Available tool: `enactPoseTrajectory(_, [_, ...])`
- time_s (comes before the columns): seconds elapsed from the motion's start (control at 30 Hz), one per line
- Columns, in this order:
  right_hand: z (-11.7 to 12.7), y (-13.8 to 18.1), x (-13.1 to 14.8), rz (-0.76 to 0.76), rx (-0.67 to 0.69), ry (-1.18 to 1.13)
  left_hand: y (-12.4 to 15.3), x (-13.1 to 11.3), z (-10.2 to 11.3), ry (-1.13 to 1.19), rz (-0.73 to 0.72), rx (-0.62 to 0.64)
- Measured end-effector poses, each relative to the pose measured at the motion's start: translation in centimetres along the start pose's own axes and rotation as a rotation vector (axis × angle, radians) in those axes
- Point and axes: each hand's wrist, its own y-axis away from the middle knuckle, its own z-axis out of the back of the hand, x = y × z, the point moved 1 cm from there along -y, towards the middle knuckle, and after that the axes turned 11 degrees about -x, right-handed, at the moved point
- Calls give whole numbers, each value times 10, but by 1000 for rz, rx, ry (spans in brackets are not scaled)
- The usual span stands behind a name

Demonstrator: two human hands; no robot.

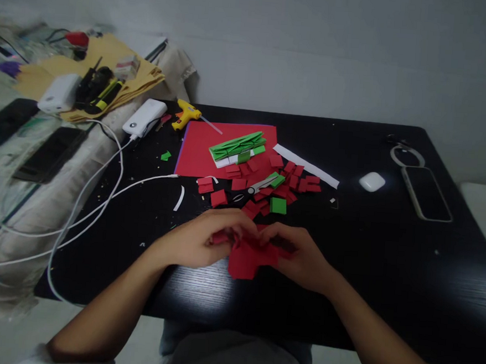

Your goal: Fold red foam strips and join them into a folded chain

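Observation:
Between my two hands is a piece of folded red paper, held above the near part of the black table. My left hand is closed on its left side, fingers curled round it. On the other side my right hand pinches the same paper near its upper right. Fine folds are blurred and partly covered by the fingers. Just beyond lie several small folded red paper pieces, a green folded square and scissors partly among the pieces.
A red sheet bears a green pleated paper strip. Behind it lies a yellow glue gun. A white paper strip, white earbud case and phone lie rightward. White cables loop along the left edge beside a power bank.

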Motion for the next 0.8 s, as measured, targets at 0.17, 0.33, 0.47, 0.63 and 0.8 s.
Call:
enactPoseTrajectory(0.17, [2,-2,3,39,-8,69,0,-2,-3,-178,-44,-7])
enactPoseTrajectory(0.33, [1,-2,3,9,-9,32,0,4,-6,-162,5,-69])
enactPoseTrajectory(0.47, [0,-2,2,-107,-20,-132,1,9,-9,11,135,-124])
enactPoseTrajectory(0.63, [-4,-3,3,-242,-101,-340,2,14,-16,215,267,-231])
enactPoseTrajectory(0.8, [-6,-4,2,-231,-214,-327,1,19,-22,231,279,-321])
